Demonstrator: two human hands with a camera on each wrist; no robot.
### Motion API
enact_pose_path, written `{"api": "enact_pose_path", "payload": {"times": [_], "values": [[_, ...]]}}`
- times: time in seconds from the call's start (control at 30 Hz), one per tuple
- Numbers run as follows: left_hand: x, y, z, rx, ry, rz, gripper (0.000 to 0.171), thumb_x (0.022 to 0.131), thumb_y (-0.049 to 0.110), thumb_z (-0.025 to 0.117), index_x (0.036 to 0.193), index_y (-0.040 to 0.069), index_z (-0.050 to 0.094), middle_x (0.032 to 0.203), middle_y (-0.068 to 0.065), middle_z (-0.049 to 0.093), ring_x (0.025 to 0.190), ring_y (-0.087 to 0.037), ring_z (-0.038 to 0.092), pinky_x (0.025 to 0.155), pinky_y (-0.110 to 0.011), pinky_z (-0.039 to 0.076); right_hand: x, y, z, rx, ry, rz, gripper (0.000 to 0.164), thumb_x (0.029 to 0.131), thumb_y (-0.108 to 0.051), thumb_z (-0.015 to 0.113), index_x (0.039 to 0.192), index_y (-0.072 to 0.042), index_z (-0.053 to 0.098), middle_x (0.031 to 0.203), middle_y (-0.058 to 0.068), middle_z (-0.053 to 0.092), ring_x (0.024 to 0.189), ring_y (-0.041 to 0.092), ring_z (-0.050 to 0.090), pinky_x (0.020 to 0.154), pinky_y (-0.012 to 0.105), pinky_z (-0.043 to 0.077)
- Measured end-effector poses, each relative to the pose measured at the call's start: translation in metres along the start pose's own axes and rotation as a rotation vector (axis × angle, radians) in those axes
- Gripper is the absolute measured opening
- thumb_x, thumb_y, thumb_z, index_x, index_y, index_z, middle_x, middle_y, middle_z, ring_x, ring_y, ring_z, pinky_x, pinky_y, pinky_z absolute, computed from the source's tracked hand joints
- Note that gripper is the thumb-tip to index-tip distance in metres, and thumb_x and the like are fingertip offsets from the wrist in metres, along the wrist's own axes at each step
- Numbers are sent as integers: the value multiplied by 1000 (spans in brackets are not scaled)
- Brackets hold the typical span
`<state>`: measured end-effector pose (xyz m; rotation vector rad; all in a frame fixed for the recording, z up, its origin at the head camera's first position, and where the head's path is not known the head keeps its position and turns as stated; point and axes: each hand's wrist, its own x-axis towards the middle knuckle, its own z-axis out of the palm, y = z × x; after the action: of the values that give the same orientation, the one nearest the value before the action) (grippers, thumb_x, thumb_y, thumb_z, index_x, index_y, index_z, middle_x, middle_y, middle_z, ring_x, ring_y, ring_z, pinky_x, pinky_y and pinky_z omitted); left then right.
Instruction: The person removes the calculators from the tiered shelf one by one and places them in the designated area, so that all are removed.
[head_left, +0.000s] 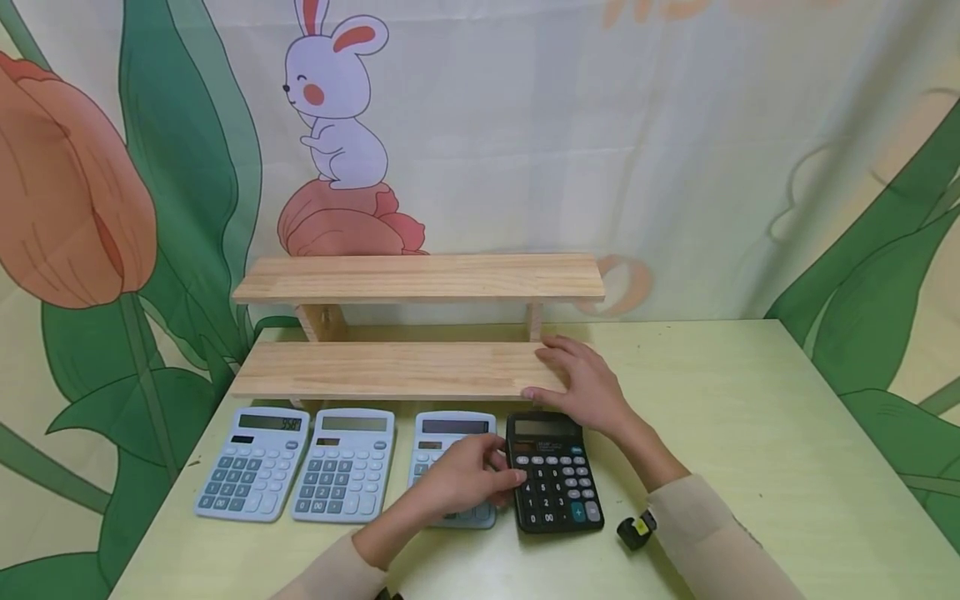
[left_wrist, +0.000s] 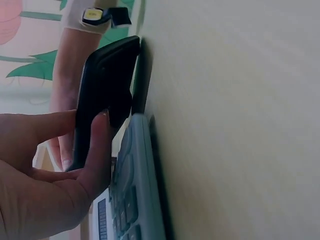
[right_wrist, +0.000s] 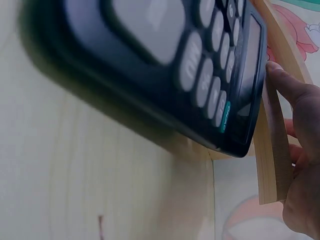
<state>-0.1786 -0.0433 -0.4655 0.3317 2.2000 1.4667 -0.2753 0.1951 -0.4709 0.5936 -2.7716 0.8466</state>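
A black calculator point(head_left: 551, 492) lies at the right end of a row, before the two-tier wooden shelf point(head_left: 390, 369). My left hand point(head_left: 468, 475) pinches its left edge between thumb and fingers. In the left wrist view the black calculator point(left_wrist: 105, 85) is tilted, with its lifted side in the left hand point(left_wrist: 55, 175). Partly under that hand is a light blue calculator point(head_left: 454, 425). My right hand point(head_left: 585, 387) grips the right end of the lower tier, thumb at the front edge and fingers toward the back. The right wrist view shows this hand point(right_wrist: 305, 135) on the board.
Two more light blue calculators stand to the left, one at the end point(head_left: 251, 467) and one beside it point(head_left: 343, 467). The upper tier point(head_left: 420, 277) rises behind the lower one. A printed curtain point(head_left: 525, 125) hangs behind the pale green table point(head_left: 787, 467).
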Motion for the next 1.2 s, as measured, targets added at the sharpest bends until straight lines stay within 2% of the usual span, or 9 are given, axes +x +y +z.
{"api": "enact_pose_path", "payload": {"times": [0.1,0.17,0.27,0.57,0.77,1.03,1.2], "values": [[2,1,-2,119,10,20,54,97,19,79,138,-9,58,88,-3,73,68,-20,74,63,-32,58,0,0,0,0,1,-1,77,88,-58,82,143,-8,66,160,12,50,150,37,41,118,63,35],[3,2,-3,154,-1,21,49,99,18,77,136,-7,59,87,-2,73,67,-20,74,62,-32,58,0,0,0,-2,1,0,76,88,-57,83,143,-8,66,160,13,50,150,38,41,118,63,35],[5,3,-4,166,-27,22,43,100,15,75,134,-6,60,85,-3,72,66,-21,75,62,-34,60,-1,-1,-1,0,2,3,76,88,-57,83,143,-8,66,160,13,50,150,38,41,118,63,35],[6,6,-4,197,-29,15,55,99,6,72,146,-14,50,85,-6,72,70,-22,75,68,-36,61,-1,0,2,-4,-6,12,76,89,-59,81,144,-9,65,161,12,49,150,38,40,119,63,34],[7,4,-5,242,-22,41,58,99,16,75,143,-14,53,85,-2,74,71,-17,74,69,-34,58,-1,0,2,-13,4,8,75,88,-56,83,144,-8,66,161,13,49,150,38,40,119,63,34],[4,4,-9,276,-35,15,59,102,25,73,144,-10,55,88,0,74,72,-14,74,74,-36,59,2,-1,6,-5,-9,2,77,88,-58,82,144,-9,65,161,11,49,151,37,40,120,63,33],[0,11,-12,294,-56,51,60,103,32,70,146,-8,55,92,3,74,79,-13,73,74,-34,59,1,3,5,-16,2,-11,77,89,-59,81,144,-9,65,161,12,49,150,38,41,118,64,35]]}}
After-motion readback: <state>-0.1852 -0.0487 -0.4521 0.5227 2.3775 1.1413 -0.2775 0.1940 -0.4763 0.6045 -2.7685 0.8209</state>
